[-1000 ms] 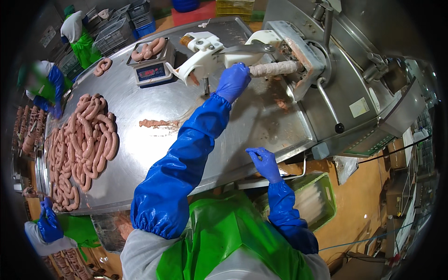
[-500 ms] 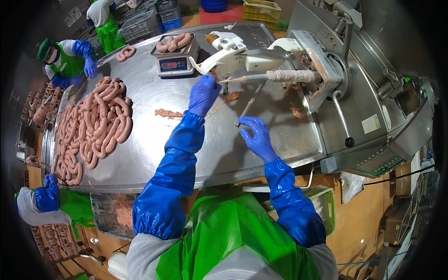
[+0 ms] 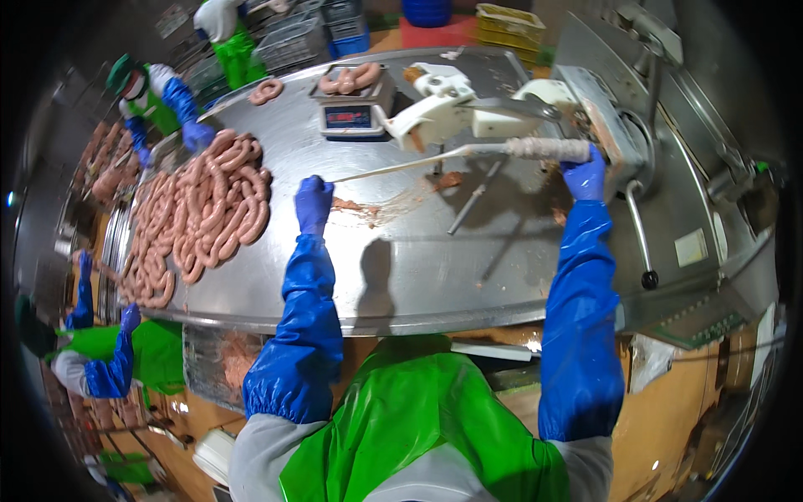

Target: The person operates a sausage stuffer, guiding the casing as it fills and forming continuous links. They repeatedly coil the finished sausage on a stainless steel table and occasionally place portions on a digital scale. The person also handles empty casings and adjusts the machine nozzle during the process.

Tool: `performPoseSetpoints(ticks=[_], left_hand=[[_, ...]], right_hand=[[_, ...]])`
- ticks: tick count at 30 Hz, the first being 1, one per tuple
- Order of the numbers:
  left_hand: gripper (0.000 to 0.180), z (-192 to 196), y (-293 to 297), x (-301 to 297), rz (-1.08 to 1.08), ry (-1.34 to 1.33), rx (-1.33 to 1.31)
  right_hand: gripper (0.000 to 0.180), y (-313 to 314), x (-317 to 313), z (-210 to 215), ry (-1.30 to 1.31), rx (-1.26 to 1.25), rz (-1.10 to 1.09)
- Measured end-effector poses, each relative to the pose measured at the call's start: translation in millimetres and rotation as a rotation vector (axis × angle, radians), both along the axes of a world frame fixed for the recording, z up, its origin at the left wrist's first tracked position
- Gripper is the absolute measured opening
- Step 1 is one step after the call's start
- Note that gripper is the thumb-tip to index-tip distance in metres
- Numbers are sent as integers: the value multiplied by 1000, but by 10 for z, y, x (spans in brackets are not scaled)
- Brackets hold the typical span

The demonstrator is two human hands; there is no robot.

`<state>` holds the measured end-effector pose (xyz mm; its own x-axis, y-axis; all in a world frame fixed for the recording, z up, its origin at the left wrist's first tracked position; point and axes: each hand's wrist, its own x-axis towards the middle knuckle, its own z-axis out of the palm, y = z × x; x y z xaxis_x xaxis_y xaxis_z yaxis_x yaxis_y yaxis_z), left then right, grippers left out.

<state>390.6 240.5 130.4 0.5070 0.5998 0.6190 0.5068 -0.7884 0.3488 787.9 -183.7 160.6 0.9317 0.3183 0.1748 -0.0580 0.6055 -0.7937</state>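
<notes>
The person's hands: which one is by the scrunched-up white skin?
The right hand, at the right end of the scrunched casing; the left hand is farther away, closed on the thin, stretched part.

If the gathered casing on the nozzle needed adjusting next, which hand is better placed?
Probably the right hand: it's at the gathered casing, while the left hand grips the stretched end farther off.

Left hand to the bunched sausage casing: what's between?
Head view: pale casing strand from the left hand, then smooth stuffing tube, up to the bunched sausage casing.
</notes>
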Motion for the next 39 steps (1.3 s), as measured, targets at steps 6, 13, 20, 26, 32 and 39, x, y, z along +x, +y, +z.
performPoseSetpoints(ticks=[6,13,20,26,32,39], left_hand=[[22,-265,-233,126,-30,228,-282],[45,-416,-402,493,-360,293,-553],[24,726,-931,616,-575,-5,-513],[40,1074,-1256,1342,-875,-46,-57],[44,919,-1224,1621,-955,72,-86],[46,939,-1250,1584,-774,-67,233]], right_hand=[[34,498,-522,178,407,1,-135],[9,831,-2635,-176,-1146,-1018,-26],[31,-924,-1855,-576,-971,-1142,-651],[26,-957,-1027,136,-1022,-1667,-851],[28,850,-1527,-174,283,-229,167],[34,1226,-1517,35,464,-44,297]])
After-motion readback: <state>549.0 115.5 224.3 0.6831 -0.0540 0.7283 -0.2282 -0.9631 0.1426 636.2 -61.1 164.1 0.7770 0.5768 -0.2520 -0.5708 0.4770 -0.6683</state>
